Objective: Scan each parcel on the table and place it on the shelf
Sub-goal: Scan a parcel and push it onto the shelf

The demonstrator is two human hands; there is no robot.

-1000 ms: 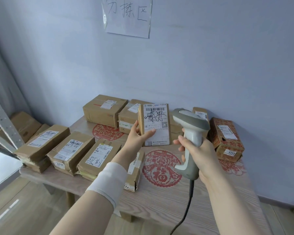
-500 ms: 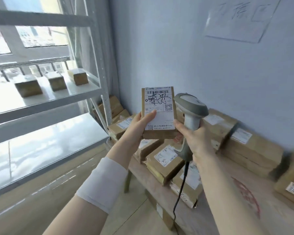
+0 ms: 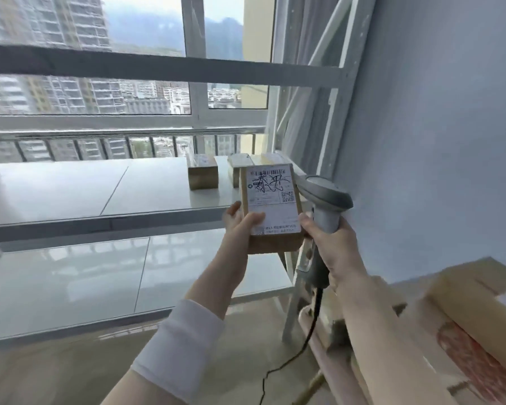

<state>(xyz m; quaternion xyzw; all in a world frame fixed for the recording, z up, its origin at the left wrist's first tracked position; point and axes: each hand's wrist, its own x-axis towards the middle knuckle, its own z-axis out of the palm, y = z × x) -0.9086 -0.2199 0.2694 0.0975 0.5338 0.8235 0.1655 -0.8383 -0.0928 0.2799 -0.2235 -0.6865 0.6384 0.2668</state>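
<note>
- Since the earlier frame, my view has swung round to the shelf [image 3: 70, 226].
- My left hand [image 3: 240, 226] grips the parcel [image 3: 272, 206], thumb on its label.
- My right hand [image 3: 335, 247] is curled round the scanner [image 3: 327, 200] handle, just beside the parcel.
- Parcel stands upright between both hands, before the shelf.

A small parcel-sorting room high in a city building is indicated by the metal shelf [image 3: 100, 226] stocked with parcels [image 3: 202, 176], the corded barcode scanner [image 3: 327, 198], and tower blocks [image 3: 56, 21] seen through the window [image 3: 197, 83].
</note>
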